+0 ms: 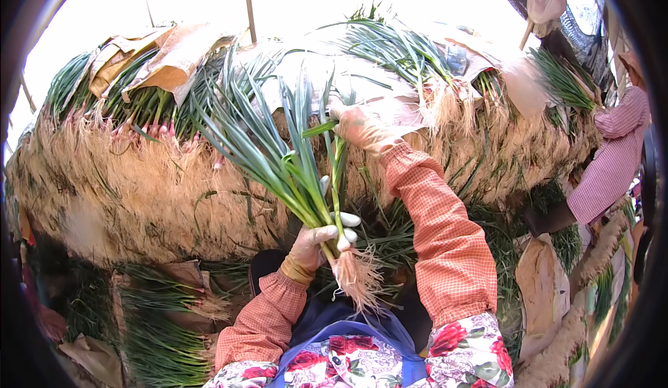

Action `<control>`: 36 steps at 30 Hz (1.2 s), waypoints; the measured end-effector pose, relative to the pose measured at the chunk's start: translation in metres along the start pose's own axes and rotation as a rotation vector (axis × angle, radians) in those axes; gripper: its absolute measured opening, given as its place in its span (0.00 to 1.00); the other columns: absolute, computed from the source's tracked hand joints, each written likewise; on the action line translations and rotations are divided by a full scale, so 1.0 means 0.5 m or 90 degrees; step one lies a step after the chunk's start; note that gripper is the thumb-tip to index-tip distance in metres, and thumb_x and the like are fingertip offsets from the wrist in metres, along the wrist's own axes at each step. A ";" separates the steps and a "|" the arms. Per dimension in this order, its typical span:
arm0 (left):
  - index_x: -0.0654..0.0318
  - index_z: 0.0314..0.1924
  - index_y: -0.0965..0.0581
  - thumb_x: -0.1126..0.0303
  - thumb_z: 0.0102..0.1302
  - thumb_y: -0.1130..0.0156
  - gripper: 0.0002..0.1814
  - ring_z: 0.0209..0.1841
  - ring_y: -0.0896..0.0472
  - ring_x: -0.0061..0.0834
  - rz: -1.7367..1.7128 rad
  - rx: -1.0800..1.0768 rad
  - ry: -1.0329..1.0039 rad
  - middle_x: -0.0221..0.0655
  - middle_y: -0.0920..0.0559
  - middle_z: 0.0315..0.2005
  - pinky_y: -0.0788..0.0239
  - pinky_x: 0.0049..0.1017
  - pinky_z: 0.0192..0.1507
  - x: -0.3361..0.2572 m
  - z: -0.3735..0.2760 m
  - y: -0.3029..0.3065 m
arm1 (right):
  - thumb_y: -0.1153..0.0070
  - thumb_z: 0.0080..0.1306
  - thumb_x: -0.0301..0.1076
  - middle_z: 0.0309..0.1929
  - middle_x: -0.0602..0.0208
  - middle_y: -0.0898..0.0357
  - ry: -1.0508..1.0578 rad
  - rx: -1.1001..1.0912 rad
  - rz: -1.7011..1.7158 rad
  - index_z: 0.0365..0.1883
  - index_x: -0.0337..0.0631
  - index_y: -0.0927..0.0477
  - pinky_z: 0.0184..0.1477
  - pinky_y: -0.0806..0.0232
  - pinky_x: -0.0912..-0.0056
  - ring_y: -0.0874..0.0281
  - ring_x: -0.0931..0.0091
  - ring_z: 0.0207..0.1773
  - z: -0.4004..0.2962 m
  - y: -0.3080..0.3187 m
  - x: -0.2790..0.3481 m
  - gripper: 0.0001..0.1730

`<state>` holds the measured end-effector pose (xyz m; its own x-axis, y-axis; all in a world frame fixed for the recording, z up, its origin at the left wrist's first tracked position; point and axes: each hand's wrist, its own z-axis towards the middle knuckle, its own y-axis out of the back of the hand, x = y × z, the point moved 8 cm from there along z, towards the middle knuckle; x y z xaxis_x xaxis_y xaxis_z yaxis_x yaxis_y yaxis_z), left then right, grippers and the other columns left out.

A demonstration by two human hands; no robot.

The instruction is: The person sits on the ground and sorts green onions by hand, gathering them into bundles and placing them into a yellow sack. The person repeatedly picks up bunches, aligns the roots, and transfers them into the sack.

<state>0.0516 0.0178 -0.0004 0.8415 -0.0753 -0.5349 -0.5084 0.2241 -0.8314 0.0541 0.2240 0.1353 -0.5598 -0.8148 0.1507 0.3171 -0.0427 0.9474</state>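
A bunch of young garlic plants (292,179), with green leaves up and pale roots hanging down, is in my gloved left hand (311,244), low at the middle. The fingers wrap the stems just above the roots. My right hand (362,127), also gloved, is higher and to the right, its fingers closed on a green leaf (319,129) beside one upright stem of the bunch. Behind both hands stands a long, high heap of garlic plants (156,190), its dense roots facing me. Loose plants (399,57) lie on top of it, near a pale sheet.
Brown paper sheets (167,64) cover part of the heap's top left. More bundles (162,346) lie at the lower left. At the right edge a co-worker's checked sleeve (623,114) reaches to other plants (566,83). A torn paper sack (543,289) lies at the lower right.
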 end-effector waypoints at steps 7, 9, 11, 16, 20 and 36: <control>0.67 0.45 0.24 0.66 0.66 0.40 0.13 0.21 0.19 0.32 0.007 -0.115 0.067 0.34 0.21 0.24 0.24 0.30 0.17 -0.036 -0.008 -0.035 | 0.54 0.71 0.29 0.25 0.57 0.18 -0.181 -0.248 -0.051 0.42 0.41 0.23 0.29 0.26 0.63 0.18 0.66 0.25 0.021 0.043 -0.095 0.08; 0.69 0.50 0.24 0.71 0.62 0.36 0.17 0.23 0.20 0.29 0.094 -0.135 -0.062 0.40 0.18 0.30 0.25 0.25 0.22 -0.026 -0.001 -0.027 | 0.49 0.67 0.25 0.26 0.61 0.18 -0.315 -0.491 0.350 0.43 0.39 0.20 0.25 0.28 0.68 0.22 0.74 0.21 -0.034 0.113 -0.289 0.08; 0.73 0.53 0.25 0.73 0.60 0.33 0.21 0.27 0.19 0.27 0.077 -0.144 -0.067 0.46 0.16 0.36 0.26 0.23 0.28 -0.027 -0.022 0.001 | 0.51 0.70 0.31 0.23 0.70 0.25 -0.377 -0.461 0.646 0.49 0.37 0.22 0.20 0.33 0.76 0.32 0.80 0.20 -0.049 0.145 -0.236 0.12; 0.78 0.51 0.24 0.74 0.65 0.38 0.17 0.30 0.17 0.28 0.164 -0.127 0.002 0.47 0.15 0.38 0.21 0.26 0.34 -0.019 0.018 -0.020 | 0.48 0.70 0.39 0.38 0.66 0.18 -0.268 -0.197 0.806 0.52 0.41 0.22 0.27 0.33 0.77 0.25 0.82 0.31 -0.122 0.085 -0.086 0.16; 0.77 0.54 0.26 0.75 0.64 0.37 0.20 0.30 0.16 0.33 0.154 -0.174 -0.012 0.48 0.16 0.39 0.21 0.27 0.34 -0.020 0.018 -0.027 | 0.40 0.67 0.47 0.40 0.65 0.14 -0.091 0.213 0.359 0.52 0.38 0.20 0.48 0.27 0.67 0.19 0.75 0.42 -0.172 -0.047 0.113 0.23; 0.64 0.62 0.29 0.71 0.63 0.37 0.26 0.39 0.19 0.34 -0.035 -0.021 -0.089 0.35 0.19 0.38 0.18 0.37 0.31 -0.092 0.050 0.036 | 0.53 0.75 0.32 0.31 0.67 0.18 -0.230 -0.492 0.865 0.51 0.39 0.23 0.25 0.30 0.78 0.26 0.81 0.21 -0.398 0.197 -0.053 0.12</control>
<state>0.0081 0.0496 0.0128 0.8846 0.0493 -0.4637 -0.4641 0.1908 -0.8650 0.2525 0.1261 0.1684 0.3393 -0.3225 0.8837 0.9363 0.2061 -0.2843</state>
